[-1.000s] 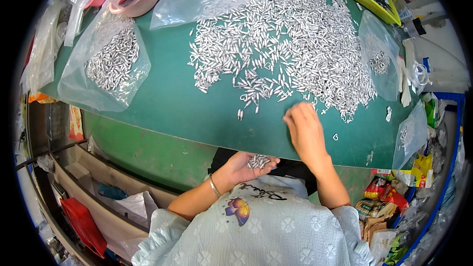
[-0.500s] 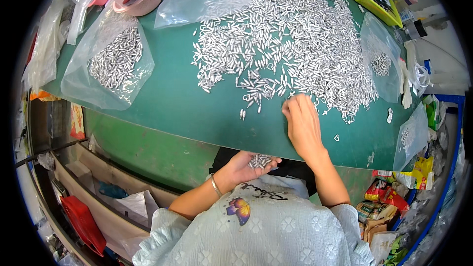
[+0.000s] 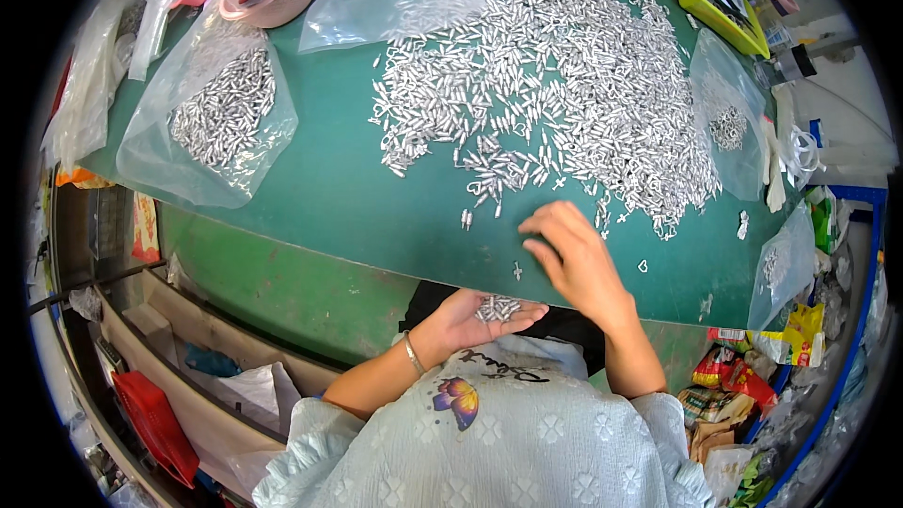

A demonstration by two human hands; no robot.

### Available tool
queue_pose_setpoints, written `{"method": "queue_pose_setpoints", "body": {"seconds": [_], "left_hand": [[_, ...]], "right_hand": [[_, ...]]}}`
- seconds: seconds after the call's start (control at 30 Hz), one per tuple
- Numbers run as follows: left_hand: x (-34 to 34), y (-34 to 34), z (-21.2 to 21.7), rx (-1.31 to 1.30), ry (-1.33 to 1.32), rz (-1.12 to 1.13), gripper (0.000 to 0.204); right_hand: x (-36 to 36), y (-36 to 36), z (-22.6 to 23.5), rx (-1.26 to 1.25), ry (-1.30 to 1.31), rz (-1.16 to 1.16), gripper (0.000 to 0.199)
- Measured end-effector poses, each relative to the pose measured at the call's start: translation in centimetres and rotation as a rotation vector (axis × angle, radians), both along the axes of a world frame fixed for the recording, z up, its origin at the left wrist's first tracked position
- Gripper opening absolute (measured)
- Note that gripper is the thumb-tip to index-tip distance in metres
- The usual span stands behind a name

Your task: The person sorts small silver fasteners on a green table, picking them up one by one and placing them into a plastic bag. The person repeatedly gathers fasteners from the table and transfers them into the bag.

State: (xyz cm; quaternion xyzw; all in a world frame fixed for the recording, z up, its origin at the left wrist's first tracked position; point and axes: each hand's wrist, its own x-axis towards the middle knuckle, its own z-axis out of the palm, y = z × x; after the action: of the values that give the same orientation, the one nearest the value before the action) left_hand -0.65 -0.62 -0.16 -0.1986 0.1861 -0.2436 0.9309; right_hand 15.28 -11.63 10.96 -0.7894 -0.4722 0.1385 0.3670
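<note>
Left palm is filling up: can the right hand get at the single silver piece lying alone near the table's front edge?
Probably yes. The lone silver piece lies on bare green mat just left of the right hand, nothing between them. The left hand is cupped below the edge, clear of it.

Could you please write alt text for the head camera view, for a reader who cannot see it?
Seen from above, a person's right hand rests on a green table beside a big heap of small silver metal pieces, while the cupped left hand holds a few below the table edge. A clear bag of pieces lies at left.

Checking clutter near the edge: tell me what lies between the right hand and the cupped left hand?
In the head view, right hand, left hand: table edge, one stray silver piece.
</note>
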Motion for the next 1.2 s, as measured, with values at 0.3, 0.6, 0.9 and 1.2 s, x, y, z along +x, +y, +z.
{"method": "queue_pose_setpoints", "body": {"seconds": [0.3, 0.6, 0.9, 1.2], "left_hand": [[0.2, 0.4, -0.1, 0.124, -0.015, -0.054, 0.047], [0.1, -0.1, 0.3, 0.413, 0.040, -0.124, 0.027], [0.1, 0.5, 0.1, 0.343, -0.026, -0.106, 0.032], [-0.8, 0.0, -0.8, 0.297, 0.118, -0.043, 0.029]], "right_hand": [[0.6, -2.6, -1.0, -0.148, -0.267, -0.223, 0.020], [2.0, 3.0, -1.9, -0.042, -0.309, -0.200, 0.027], [-0.4, 0.4, -0.4, -0.137, -0.105, 0.007, 0.022], [-4.2, -1.5, 0.9, -0.077, 0.274, 0.302, 0.024]]}}
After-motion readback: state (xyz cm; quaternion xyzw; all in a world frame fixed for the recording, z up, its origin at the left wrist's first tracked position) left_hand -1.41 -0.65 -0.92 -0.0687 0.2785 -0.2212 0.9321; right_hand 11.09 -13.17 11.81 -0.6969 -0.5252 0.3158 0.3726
